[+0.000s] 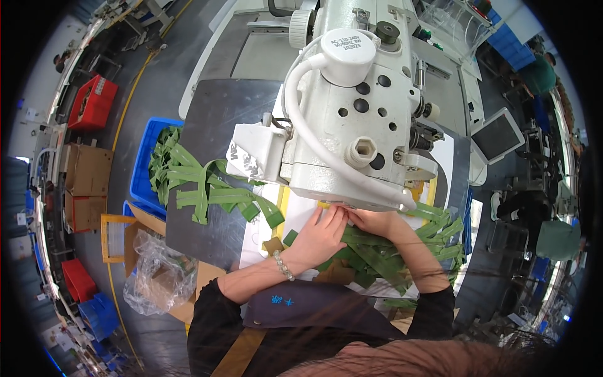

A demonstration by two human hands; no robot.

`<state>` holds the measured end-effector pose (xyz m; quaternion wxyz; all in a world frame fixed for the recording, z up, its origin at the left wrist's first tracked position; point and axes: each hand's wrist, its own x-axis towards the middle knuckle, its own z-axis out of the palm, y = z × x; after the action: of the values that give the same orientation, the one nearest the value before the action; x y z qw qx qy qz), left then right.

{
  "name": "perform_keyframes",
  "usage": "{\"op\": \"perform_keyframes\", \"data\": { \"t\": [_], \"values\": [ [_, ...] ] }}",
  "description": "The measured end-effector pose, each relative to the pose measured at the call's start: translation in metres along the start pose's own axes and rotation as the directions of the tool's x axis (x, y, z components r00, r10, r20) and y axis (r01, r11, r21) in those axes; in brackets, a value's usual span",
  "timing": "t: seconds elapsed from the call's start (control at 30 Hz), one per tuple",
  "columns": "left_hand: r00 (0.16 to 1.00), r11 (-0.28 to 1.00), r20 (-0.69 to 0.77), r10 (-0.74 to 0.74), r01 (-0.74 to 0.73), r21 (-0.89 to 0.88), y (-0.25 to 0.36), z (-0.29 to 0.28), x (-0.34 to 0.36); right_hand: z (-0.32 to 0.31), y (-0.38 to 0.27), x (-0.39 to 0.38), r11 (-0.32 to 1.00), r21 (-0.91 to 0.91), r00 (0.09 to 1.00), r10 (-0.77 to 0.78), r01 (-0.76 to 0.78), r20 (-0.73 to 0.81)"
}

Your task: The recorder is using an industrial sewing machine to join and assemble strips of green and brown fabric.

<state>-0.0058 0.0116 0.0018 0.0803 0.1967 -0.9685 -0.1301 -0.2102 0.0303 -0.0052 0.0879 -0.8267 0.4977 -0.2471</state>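
Floor (164, 81): grey | yellow line (151, 56): left side | wall (34, 88): pale, far left | green chair (558, 240): right

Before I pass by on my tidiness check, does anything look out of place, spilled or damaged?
Two untidy spots, no clear damage. Green straps spill over the rim of the blue bin onto the dark tabletop, loosely tangled. Nearer the person, a crumpled clear plastic bag bulges from an open cardboard box, as if stuffed carelessly.
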Motion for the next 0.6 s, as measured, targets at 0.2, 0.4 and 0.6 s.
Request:
{"op": "perform_keyframes", "data": {
  "t": [0.2, 0.4, 0.6],
  "values": [
    [1.000, 1.000, -0.002, -0.002, 0.002, 0.026, 0.001, -0.003, 0.002, 0.010, -0.001, -0.002, 0.990, -0.138, 0.998, -0.002, 0.011, 0.066],
    [1.000, 0.998, -0.009, -0.007, 0.008, 0.056, 0.001, -0.002, 0.001, 0.005, -0.006, -0.018, 0.998, 0.006, 0.995, 0.065, -0.064, -0.072],
    [0.999, 0.996, -0.038, 0.010, -0.006, 0.084, 0.002, -0.001, 0.001, -0.001, -0.010, -0.024, 0.992, 0.018, 0.989, 0.125, -0.124, -0.074]
  ]
}}
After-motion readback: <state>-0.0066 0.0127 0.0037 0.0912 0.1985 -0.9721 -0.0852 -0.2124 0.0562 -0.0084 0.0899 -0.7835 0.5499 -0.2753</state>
